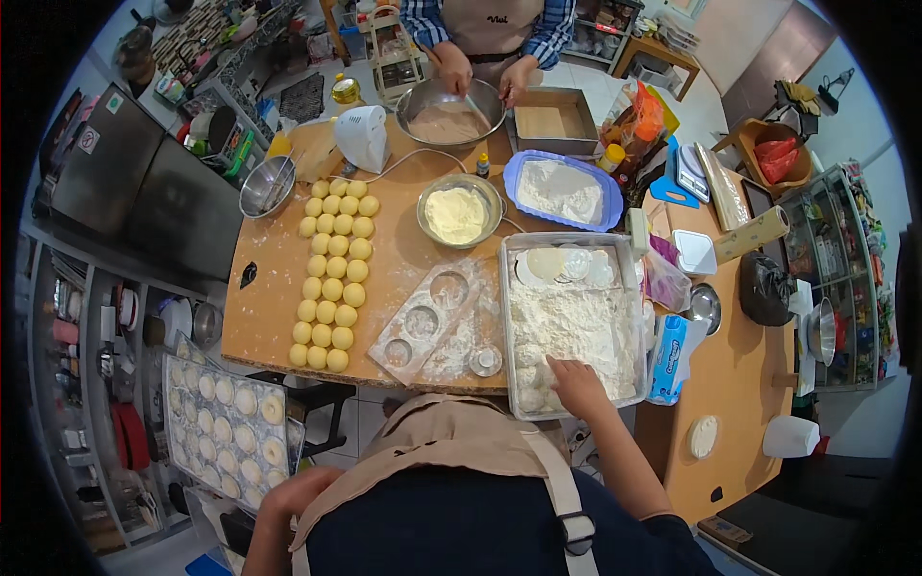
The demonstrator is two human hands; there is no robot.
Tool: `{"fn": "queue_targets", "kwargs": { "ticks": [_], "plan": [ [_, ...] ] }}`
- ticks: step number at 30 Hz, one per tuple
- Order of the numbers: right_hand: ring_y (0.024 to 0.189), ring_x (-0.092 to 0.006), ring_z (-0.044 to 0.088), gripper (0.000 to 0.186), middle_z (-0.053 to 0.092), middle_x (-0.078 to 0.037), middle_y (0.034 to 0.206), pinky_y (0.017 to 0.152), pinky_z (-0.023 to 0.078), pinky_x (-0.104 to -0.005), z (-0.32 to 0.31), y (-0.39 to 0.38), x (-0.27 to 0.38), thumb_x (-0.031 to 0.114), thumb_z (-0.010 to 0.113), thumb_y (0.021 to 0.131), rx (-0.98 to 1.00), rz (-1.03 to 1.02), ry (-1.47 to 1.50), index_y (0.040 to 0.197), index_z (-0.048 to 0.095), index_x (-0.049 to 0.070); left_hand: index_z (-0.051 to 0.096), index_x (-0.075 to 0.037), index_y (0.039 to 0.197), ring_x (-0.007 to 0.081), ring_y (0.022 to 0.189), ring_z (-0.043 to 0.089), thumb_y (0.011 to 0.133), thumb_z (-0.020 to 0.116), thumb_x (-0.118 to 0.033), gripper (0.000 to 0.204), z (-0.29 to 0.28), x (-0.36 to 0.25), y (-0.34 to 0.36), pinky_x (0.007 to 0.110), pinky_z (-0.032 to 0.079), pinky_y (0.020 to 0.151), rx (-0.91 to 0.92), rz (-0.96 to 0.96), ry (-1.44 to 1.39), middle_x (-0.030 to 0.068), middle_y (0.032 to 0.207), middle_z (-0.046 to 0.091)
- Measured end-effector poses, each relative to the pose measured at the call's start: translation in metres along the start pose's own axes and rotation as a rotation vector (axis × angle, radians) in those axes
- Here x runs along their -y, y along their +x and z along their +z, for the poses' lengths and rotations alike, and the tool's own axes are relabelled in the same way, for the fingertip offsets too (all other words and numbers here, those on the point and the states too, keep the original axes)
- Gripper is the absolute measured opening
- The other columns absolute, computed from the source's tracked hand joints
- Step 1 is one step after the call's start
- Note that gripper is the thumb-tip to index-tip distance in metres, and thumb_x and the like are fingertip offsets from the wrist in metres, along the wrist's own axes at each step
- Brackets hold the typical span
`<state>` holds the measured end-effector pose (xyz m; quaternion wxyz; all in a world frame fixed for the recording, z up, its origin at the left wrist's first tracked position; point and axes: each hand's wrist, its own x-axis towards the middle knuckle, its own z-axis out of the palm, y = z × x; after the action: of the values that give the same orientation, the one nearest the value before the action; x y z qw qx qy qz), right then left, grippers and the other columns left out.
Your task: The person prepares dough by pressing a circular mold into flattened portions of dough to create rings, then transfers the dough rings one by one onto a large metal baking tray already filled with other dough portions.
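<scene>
Head view: work looks approx part-way. Done so far, as far as shows: yellow balls (337, 266) shaped & lined up in a long block on the table (264, 317); pale dough rounds (225, 390) in rows on the tray (295, 434) at lower L; flat discs (545, 263) at the far end of the flour bin (633, 326). Prob. left: floured lumps (531, 379) in the bin's near L corner, partly under flour (576, 322). Can't tell if yellow balls need more handling. Holed board (396, 328) lies near the bin

R hand (573, 386): forearm slants in fr. lower R, palm down over bin's near side, fingertips at the lumps; index stretched out, others slightly apart, no pinch seen. L hand (303, 492): low beside the apron (451, 422), elbow bent, nr the tray; fingers mostly hidden, can't tell if spread or pinching
</scene>
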<state>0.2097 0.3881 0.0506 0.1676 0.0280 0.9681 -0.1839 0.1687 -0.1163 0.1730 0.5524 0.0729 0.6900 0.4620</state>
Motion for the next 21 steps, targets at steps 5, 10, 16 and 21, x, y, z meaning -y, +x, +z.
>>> {"fn": "queue_targets", "kwargs": {
  "ticks": [5,10,16,21],
  "plan": [
    [0.110,-0.0328,0.054,0.050,0.056,-0.017,0.116,0.091,0.045,-0.0415,-0.014,-0.002,-0.008,0.018,0.076,0.072,0.102,0.078,-0.048,0.118,0.058,0.007,0.066,-0.005,0.099,0.0198,0.088,0.062,0.076,0.074,-0.007,0.025,-0.012,-0.013,0.032,0.032,0.048,0.079,-0.498,0.182,0.138,0.0063,0.096,0.067],
    [0.103,-0.0347,0.054,0.056,0.056,-0.018,0.104,0.089,0.046,-0.0404,-0.005,0.000,-0.036,0.010,0.082,0.061,-0.089,0.391,0.599,0.112,0.059,0.006,0.066,-0.006,0.095,0.0245,0.092,0.061,0.078,0.073,-0.011,0.020,-0.023,0.006,0.074,0.034,0.048,0.080,-0.639,0.402,0.444,0.0085,0.096,0.067],
    [0.094,-0.0329,0.059,0.049,0.058,-0.016,0.100,0.084,0.050,-0.0372,0.004,-0.017,-0.046,0.010,0.083,0.063,-0.170,0.080,0.238,0.107,0.065,0.005,0.065,-0.005,0.095,0.0304,0.097,0.060,0.079,0.072,-0.015,0.020,-0.045,0.013,0.129,0.038,0.047,0.086,-0.600,0.534,0.573,0.0109,0.101,0.066],
    [0.092,-0.0319,0.060,0.050,0.060,-0.015,0.097,0.081,0.050,-0.0363,0.002,-0.022,-0.027,0.011,0.085,0.060,-0.257,0.399,0.371,0.105,0.066,0.004,0.053,-0.010,0.122,0.0368,0.117,0.048,0.075,0.077,-0.031,0.057,-0.058,0.022,0.187,0.044,0.041,0.097,-0.681,0.484,0.671,0.0190,0.127,0.050]
  ]
}}
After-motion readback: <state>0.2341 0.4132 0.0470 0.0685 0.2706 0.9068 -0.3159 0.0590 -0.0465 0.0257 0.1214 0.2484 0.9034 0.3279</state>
